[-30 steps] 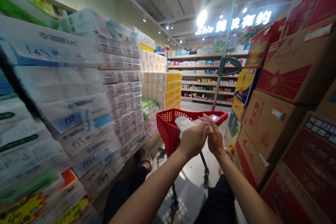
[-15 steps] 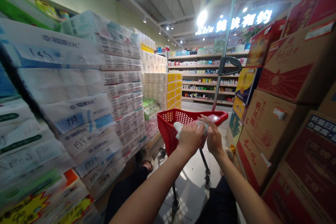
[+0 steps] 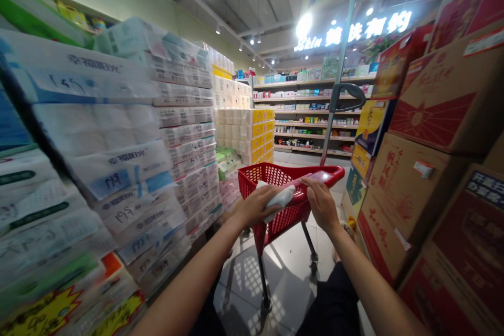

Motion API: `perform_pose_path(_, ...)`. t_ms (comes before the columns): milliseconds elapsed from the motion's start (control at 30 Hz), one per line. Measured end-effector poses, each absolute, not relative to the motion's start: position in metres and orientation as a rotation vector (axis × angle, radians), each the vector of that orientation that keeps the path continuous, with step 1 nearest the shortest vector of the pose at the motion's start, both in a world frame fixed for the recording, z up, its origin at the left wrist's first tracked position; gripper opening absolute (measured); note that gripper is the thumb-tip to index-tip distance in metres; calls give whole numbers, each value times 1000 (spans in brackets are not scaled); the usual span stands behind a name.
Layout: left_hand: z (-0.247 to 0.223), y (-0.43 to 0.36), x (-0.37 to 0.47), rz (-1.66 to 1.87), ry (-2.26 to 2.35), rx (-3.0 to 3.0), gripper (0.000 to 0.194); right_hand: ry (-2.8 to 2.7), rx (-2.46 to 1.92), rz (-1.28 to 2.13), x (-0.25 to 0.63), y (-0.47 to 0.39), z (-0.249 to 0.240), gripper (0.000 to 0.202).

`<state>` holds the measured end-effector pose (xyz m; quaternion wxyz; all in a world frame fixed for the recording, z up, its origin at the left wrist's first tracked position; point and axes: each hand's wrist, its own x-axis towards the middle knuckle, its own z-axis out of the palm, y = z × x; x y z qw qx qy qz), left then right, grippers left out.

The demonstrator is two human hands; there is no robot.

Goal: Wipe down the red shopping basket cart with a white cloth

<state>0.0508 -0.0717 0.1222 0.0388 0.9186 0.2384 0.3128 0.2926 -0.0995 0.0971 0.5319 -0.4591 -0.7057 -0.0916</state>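
In front of me stands a red plastic shopping cart [image 3: 252, 169] with a perforated basket and wheeled legs. My left hand [image 3: 255, 203] is closed on a white wipe [image 3: 282, 197], which lies against the cart's near rim. Part of the wipe is hidden under the fingers. On the right, my right hand [image 3: 321, 202] grips the same rim, its fingers over the top edge near a pale pink strip [image 3: 301, 181]. Its thumb is mostly hidden.
Stacked packs of tissue paper [image 3: 185, 131] line the left side. Cardboard boxes [image 3: 405, 189] are piled close on the right. A metal pole with a grey handle [image 3: 334, 97] rises behind the cart. Shelves of small goods [image 3: 307, 110] stand farther back.
My left hand has slid left along the rim with the wipe, away from my right hand. My right hand has come down onto the rim from its raised-finger pose.
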Motion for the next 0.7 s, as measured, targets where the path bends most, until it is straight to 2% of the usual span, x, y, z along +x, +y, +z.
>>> perform_pose_path(367,116,-72,65,996,801,2759,42,-1612,-1138,-226,296,-96,99,30)
perform_pose_path(700,113,-88,109,1020,710,2789,38,-1565,-1232,-72,331,-101,105,34)
